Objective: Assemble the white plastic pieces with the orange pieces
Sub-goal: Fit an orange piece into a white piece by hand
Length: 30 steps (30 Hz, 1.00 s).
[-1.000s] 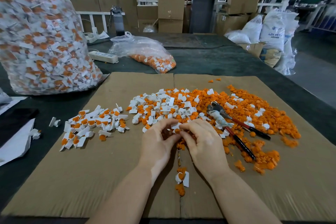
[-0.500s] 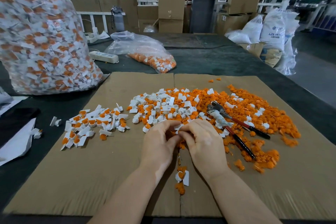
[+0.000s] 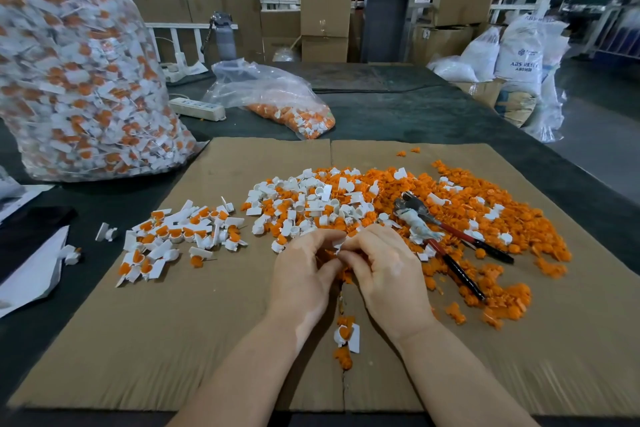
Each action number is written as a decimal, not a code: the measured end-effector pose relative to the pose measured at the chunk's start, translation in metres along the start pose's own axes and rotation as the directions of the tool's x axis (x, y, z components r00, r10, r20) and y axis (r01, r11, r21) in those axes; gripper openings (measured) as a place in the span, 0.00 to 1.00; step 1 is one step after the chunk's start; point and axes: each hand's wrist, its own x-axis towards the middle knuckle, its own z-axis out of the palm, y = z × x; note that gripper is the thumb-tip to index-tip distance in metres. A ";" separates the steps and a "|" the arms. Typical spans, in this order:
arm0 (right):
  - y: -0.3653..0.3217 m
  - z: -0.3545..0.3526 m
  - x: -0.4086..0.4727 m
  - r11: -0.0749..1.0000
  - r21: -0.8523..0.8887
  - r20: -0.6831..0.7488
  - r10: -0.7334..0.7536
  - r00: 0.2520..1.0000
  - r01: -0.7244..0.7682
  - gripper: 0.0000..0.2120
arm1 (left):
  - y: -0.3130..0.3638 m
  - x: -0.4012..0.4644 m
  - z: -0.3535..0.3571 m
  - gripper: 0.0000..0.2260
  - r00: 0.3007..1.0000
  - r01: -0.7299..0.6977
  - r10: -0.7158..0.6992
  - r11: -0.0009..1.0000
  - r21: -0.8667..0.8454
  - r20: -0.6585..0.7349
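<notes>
Your left hand [image 3: 304,274] and right hand [image 3: 388,274] are together over the cardboard sheet [image 3: 207,322], fingertips pinching one white plastic piece [image 3: 338,245] between them. Loose white pieces [image 3: 304,204] and orange pieces [image 3: 485,218] are heaped just beyond your hands; assembled units [image 3: 173,236] sit left, red-handled pliers [image 3: 450,246] right.

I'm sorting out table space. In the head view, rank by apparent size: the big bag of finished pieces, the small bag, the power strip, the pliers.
1. Big bag, though nearness inflates it.
2. Small bag.
3. Pliers and power strip: unsure, since the pliers lie nearer.
</notes>
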 end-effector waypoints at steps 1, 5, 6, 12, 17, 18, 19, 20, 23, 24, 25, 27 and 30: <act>0.000 0.000 0.000 1.000 0.000 -0.007 0.002 1.000 -0.002 0.01 | 0.001 0.000 0.001 0.13 1.000 -0.011 0.011 1.000 -0.007 -0.011; 0.000 -0.002 0.000 1.000 0.004 -0.053 0.026 0.998 -0.026 0.02 | -0.003 0.002 -0.005 0.11 0.993 -0.025 0.017 0.998 -0.063 -0.114; 0.001 -0.002 0.000 0.999 0.000 -0.063 0.036 0.997 -0.036 0.02 | -0.007 0.004 -0.009 0.09 0.989 0.003 -0.011 0.999 -0.054 -0.149; 0.003 0.003 -0.001 0.999 -0.041 -0.038 0.022 0.999 -0.024 0.03 | -0.039 0.019 -0.050 0.09 0.923 0.223 -0.139 0.953 0.205 -0.358; 0.004 0.003 -0.003 0.998 -0.064 0.052 0.014 0.999 -0.011 0.07 | -0.045 0.023 -0.063 0.10 0.926 0.315 -0.166 0.832 0.456 -0.338; 0.003 0.003 -0.003 0.997 -0.072 0.070 0.017 0.997 -0.012 0.07 | -0.045 0.023 -0.062 0.11 0.925 0.320 -0.166 0.823 0.469 -0.341; 0.003 0.003 -0.003 0.996 -0.086 0.088 0.022 0.996 -0.014 0.08 | -0.045 0.022 -0.061 0.12 0.922 0.322 -0.162 0.824 0.467 -0.351; 0.002 0.002 -0.003 0.994 -0.104 0.105 0.027 0.994 -0.016 0.08 | -0.044 0.022 -0.060 0.13 0.919 0.318 -0.152 0.832 0.455 -0.363; 0.001 0.002 -0.004 0.990 -0.141 0.131 0.039 0.991 -0.020 0.08 | -0.040 0.019 -0.056 0.10 0.935 0.238 -0.097 0.885 0.400 -0.342; 0.001 0.002 -0.004 0.990 -0.142 0.135 0.042 0.990 -0.023 0.07 | -0.038 0.018 -0.055 0.08 0.947 0.181 -0.062 0.913 0.366 -0.314; 0.001 0.002 -0.004 0.990 -0.142 0.137 0.045 0.990 -0.025 0.07 | -0.036 0.016 -0.053 0.06 0.960 0.112 -0.016 0.936 0.333 -0.279; 0.001 0.002 -0.004 0.990 -0.139 0.137 0.047 0.989 -0.027 0.06 | -0.031 0.012 -0.048 0.04 0.981 -0.017 0.075 0.951 0.307 -0.177; 0.002 0.002 -0.004 0.991 -0.126 0.135 0.050 0.990 -0.033 0.05 | -0.023 0.005 -0.038 0.12 0.994 -0.107 0.104 0.912 0.395 0.030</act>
